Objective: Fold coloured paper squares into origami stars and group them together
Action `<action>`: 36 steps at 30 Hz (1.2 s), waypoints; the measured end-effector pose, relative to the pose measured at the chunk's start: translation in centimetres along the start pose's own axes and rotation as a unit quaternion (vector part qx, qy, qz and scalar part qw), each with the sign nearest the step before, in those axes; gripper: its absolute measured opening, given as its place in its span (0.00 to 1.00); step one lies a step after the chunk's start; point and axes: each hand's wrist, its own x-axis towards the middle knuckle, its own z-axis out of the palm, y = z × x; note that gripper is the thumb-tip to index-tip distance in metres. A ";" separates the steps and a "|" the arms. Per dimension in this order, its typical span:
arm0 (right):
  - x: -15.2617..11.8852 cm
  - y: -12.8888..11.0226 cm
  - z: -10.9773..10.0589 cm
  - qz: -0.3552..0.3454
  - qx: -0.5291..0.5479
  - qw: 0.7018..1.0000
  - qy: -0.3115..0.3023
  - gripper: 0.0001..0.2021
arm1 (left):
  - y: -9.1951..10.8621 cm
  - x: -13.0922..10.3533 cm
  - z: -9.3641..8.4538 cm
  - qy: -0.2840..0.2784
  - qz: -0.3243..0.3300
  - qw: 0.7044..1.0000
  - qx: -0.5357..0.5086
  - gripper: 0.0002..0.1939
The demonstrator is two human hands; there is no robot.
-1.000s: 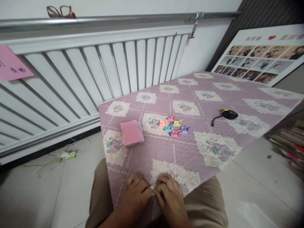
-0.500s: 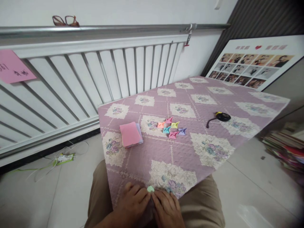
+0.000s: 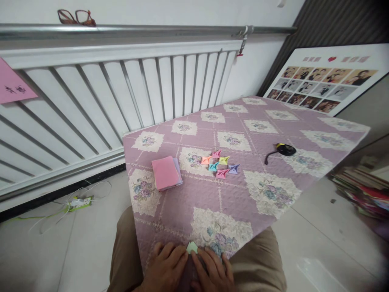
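Note:
A small pale green folded paper (image 3: 191, 247) lies at the near edge of the table, between my two hands. My left hand (image 3: 168, 263) rests on the cloth with bent fingers, its thumb and forefinger at the paper's left side. From the right, my right hand (image 3: 212, 267) presses the paper down with its fingertips. The paper's lower part is hidden under the fingers. Farther up the table sit several small folded paper shapes (image 3: 222, 173) in pink, orange, yellow, teal and purple. To their left is a stack of square paper sheets (image 3: 165, 173), pink on top.
A floral purple tablecloth (image 3: 200, 194) covers the table. On its right lies a black and yellow tape measure (image 3: 285, 149) with a strap. Behind stand a white radiator (image 3: 164, 89) and a pipe bearing glasses (image 3: 76, 17). A photo board (image 3: 322, 81) leans at the far right.
Both hands have shifted slightly around the green paper, and more of it shows now between the fingers. The view has tilted a little; the other things stay put.

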 end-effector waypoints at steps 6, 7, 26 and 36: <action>-0.5 0.2 0.4 -0.010 -0.008 1.000 0.016 0.20 | -0.3 -0.7 0.5 -0.002 0.017 0.999 0.027 0.10; -0.7 0.2 0.4 -0.010 -0.014 1.000 0.018 0.20 | -0.3 -0.9 0.5 0.000 0.017 0.999 0.033 0.11; 2.7 -0.1 -1.6 0.200 0.122 0.972 -0.019 0.09 | 0.0 -1.2 0.1 -0.032 -0.007 0.999 0.009 0.12; 4.1 0.5 -1.4 0.248 0.208 0.943 -0.076 0.03 | 0.5 -0.4 -0.6 -0.029 -0.094 0.989 -0.114 0.12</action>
